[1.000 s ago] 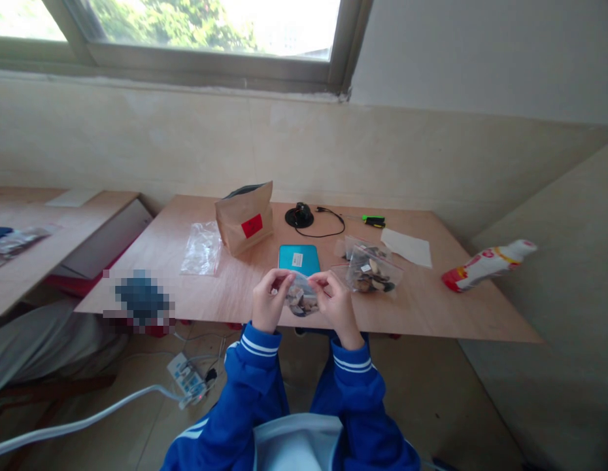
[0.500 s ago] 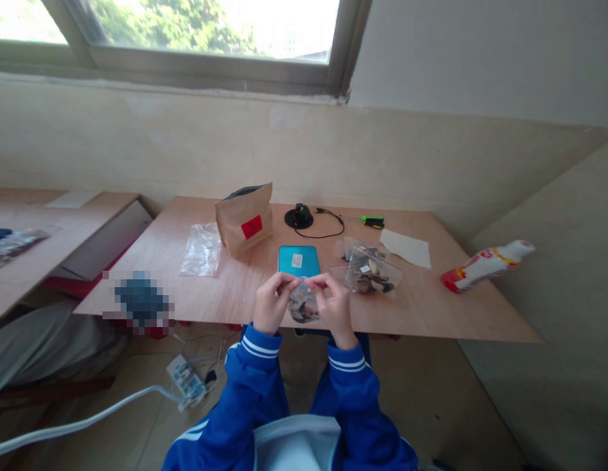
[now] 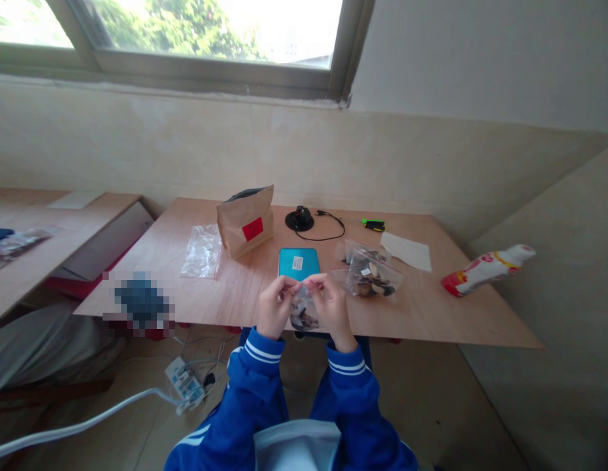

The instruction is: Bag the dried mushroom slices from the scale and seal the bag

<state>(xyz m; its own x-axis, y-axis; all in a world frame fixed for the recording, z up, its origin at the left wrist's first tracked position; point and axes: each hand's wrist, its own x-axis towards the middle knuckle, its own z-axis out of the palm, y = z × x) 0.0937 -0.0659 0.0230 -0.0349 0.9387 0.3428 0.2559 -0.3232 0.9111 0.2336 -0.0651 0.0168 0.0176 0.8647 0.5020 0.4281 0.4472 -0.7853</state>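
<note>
Both hands pinch the top edge of a small clear zip bag [image 3: 304,316] with brown and dark flat pieces inside. My left hand [image 3: 275,306] grips the edge's left part, and my right hand [image 3: 332,310] grips close beside it, fingertips nearly touching. The bag hangs at the table's near edge. Just beyond the fingers lies a teal flat device with a white label [image 3: 299,261]. To the right, more filled clear bags [image 3: 372,275] lie in a pile, holding similar brown pieces.
A brown paper pouch with a red label [image 3: 246,224] stands at the back left, beside an empty clear bag [image 3: 201,252]. Behind are a black round-based device with a cable [image 3: 299,218], a green-and-black screwdriver [image 3: 373,224] and white paper [image 3: 406,251]. A red-and-white bottle [image 3: 488,268] lies right.
The hands stay pinched on the bag's top edge and have shifted slightly. The bag's lower part now shows a little differently between them. The other things stay put.
</note>
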